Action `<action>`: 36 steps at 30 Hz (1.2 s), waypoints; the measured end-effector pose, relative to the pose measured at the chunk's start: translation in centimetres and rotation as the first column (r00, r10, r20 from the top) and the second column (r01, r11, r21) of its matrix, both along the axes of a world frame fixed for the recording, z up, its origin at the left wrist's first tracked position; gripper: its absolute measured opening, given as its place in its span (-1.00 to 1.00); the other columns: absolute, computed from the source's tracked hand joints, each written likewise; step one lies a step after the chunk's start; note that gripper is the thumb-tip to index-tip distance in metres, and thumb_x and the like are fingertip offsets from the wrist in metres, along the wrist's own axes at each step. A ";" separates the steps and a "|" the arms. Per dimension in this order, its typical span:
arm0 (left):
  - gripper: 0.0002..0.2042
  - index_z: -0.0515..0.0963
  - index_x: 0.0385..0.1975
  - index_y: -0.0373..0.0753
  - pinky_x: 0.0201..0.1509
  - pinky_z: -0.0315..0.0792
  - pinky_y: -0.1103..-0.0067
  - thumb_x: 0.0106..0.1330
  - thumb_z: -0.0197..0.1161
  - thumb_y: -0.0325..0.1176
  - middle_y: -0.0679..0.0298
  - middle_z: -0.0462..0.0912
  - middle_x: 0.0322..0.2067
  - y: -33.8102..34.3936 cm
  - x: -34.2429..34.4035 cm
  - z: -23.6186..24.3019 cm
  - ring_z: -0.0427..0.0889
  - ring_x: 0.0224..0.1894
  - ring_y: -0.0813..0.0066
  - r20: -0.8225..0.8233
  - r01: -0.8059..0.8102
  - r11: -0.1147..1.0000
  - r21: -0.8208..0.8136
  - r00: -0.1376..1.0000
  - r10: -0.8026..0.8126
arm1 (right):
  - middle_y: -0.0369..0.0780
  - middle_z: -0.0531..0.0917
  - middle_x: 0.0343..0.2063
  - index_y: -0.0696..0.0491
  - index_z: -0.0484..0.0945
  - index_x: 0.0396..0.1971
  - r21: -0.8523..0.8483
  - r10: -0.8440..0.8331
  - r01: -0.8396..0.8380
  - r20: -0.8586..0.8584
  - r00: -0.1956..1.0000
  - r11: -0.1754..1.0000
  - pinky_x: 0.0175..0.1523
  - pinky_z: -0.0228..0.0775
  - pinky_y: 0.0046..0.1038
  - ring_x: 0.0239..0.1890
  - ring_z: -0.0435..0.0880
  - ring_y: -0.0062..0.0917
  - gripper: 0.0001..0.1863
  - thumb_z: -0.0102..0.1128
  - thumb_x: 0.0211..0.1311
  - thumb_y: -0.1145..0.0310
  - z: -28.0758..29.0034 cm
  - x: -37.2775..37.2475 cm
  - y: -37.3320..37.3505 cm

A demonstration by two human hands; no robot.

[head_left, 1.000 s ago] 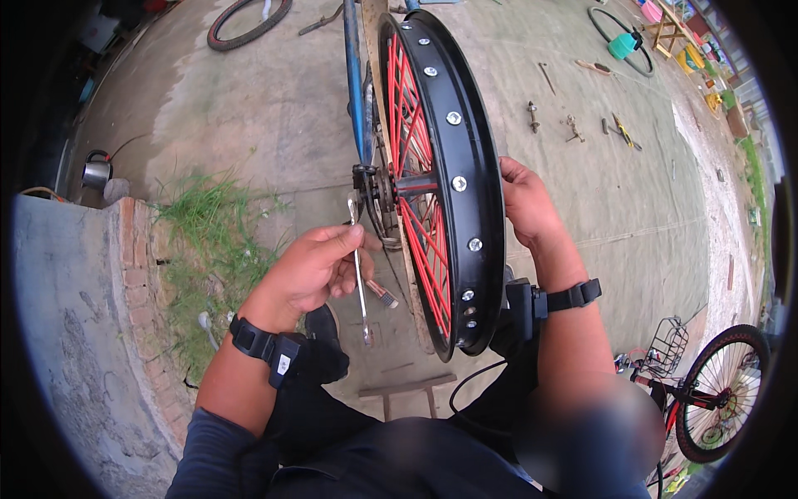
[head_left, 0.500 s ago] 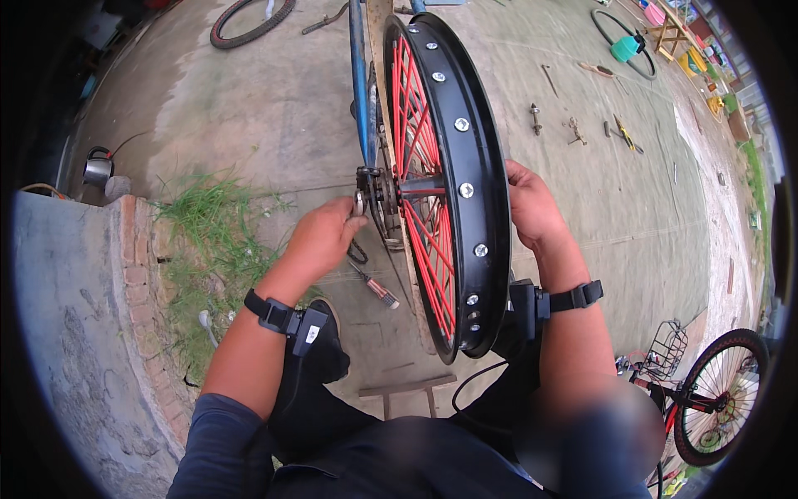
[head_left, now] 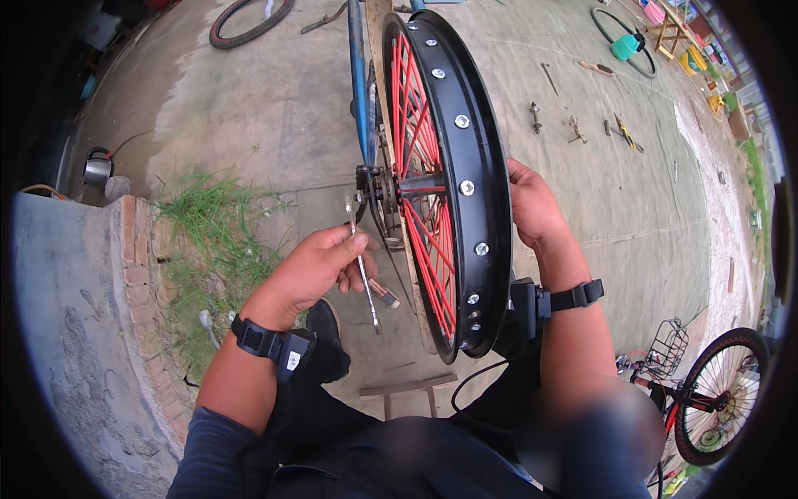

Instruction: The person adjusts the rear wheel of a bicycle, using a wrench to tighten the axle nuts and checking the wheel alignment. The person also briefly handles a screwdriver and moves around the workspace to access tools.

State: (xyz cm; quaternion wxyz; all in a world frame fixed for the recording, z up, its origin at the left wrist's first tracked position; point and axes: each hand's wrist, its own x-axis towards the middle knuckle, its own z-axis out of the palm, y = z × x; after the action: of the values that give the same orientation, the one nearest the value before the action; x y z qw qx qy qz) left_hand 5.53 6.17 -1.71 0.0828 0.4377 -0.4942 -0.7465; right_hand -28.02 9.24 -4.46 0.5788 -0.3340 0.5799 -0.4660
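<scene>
A black bicycle wheel (head_left: 475,220) with red spokes stands upright, tyreless, in a blue frame (head_left: 360,91). My left hand (head_left: 320,262) is closed on a slim silver wrench (head_left: 366,287), pinched between thumb and fingers. The wrench's upper end is close to the axle nut (head_left: 361,198) on the wheel's left side; I cannot tell whether they touch. My right hand (head_left: 536,206) is at the wheel's right side with its fingers curled in behind the rim. What it grips there is hidden. Just beyond my left fingers, a screwdriver (head_left: 389,297) lies on the ground.
Pliers (head_left: 628,133) and several loose metal parts, one an axle (head_left: 536,119), lie on the mat to the right. A tyre (head_left: 249,23) lies at the far left. Another bicycle (head_left: 721,399) is at the lower right. A brick-edged wall (head_left: 133,274) borders the left.
My left hand has drawn back from the axle toward me, and the wrench in it now shows at length. The right hand and the wheel have hardly moved.
</scene>
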 end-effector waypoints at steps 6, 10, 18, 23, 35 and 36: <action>-0.57 0.54 -0.03 -0.36 -0.57 0.33 0.72 0.60 -0.01 -0.04 0.19 0.72 -0.43 0.0 -0.7 0.9 0.57 -0.60 0.64 -0.102 -0.030 0.981 0.192 0.993 0.050 | -0.31 0.70 -0.34 0.08 0.62 -0.12 0.009 -0.006 0.006 0.009 1.000 1.000 -0.23 0.50 -0.57 -0.34 0.70 -0.63 -0.77 0.26 0.41 0.24 -0.1 0.1 0.1; -0.59 0.56 -0.05 -0.35 -0.63 0.29 0.72 0.59 0.01 -0.06 0.18 0.70 -0.47 0.3 -0.9 1.0 0.54 -0.65 0.64 -0.131 -0.121 0.961 0.249 0.979 0.157 | -0.30 0.70 -0.33 0.08 0.62 -0.10 0.000 0.004 -0.004 0.010 1.000 1.000 -0.22 0.49 -0.58 -0.34 0.70 -0.63 -0.76 0.26 0.41 0.24 -0.1 0.0 0.0; -0.61 0.57 -0.08 -0.35 -0.66 0.27 0.70 0.59 0.03 -0.08 0.20 0.67 -0.51 -0.3 -0.7 0.8 0.49 -0.68 0.64 -0.120 -0.158 0.948 0.275 0.973 0.197 | -0.29 0.70 -0.32 0.09 0.63 -0.08 -0.002 0.012 -0.012 -0.016 1.000 1.000 -0.22 0.49 -0.58 -0.35 0.71 -0.62 -0.73 0.28 0.40 0.22 -0.1 -0.2 0.0; -0.60 0.57 -0.09 -0.37 -0.65 0.27 0.70 0.59 0.03 -0.08 0.20 0.67 -0.52 -0.6 -1.0 1.0 0.47 -0.69 0.64 -0.194 -0.134 0.934 0.332 0.959 0.207 | -0.30 0.71 -0.33 0.08 0.63 -0.10 0.007 0.011 -0.011 -0.008 1.000 1.000 -0.22 0.49 -0.57 -0.35 0.71 -0.62 -0.76 0.27 0.40 0.24 -0.1 -0.3 -0.1; -0.66 0.50 -0.01 -0.32 -0.45 0.43 0.65 0.60 0.01 -0.13 0.26 0.68 -0.36 -0.2 -1.6 -1.7 0.58 -0.52 0.62 0.076 -0.020 0.998 -0.060 0.997 0.025 | -0.27 0.70 -0.33 0.10 0.62 -0.11 0.134 -0.009 0.023 -0.106 0.994 0.991 -0.21 0.50 -0.53 -0.35 0.71 -0.57 -0.80 0.23 0.41 0.32 3.9 1.6 0.3; -0.68 0.49 -0.03 -0.32 -0.44 0.44 0.64 0.60 0.01 -0.15 0.27 0.68 -0.36 -0.1 -1.6 -2.0 0.58 -0.52 0.62 0.142 0.012 0.986 -0.164 0.990 0.012 | -0.27 0.70 -0.33 0.10 0.62 -0.11 0.140 -0.007 0.024 -0.118 0.993 0.990 -0.22 0.50 -0.53 -0.35 0.71 -0.57 -0.80 0.24 0.40 0.32 3.9 1.8 0.3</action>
State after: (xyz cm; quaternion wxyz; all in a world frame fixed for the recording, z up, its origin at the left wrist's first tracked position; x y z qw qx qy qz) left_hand 3.92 6.12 -3.66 0.0832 0.4817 -0.5588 -0.6699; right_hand -26.19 9.51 -0.57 0.5622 -0.3146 0.6469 -0.4081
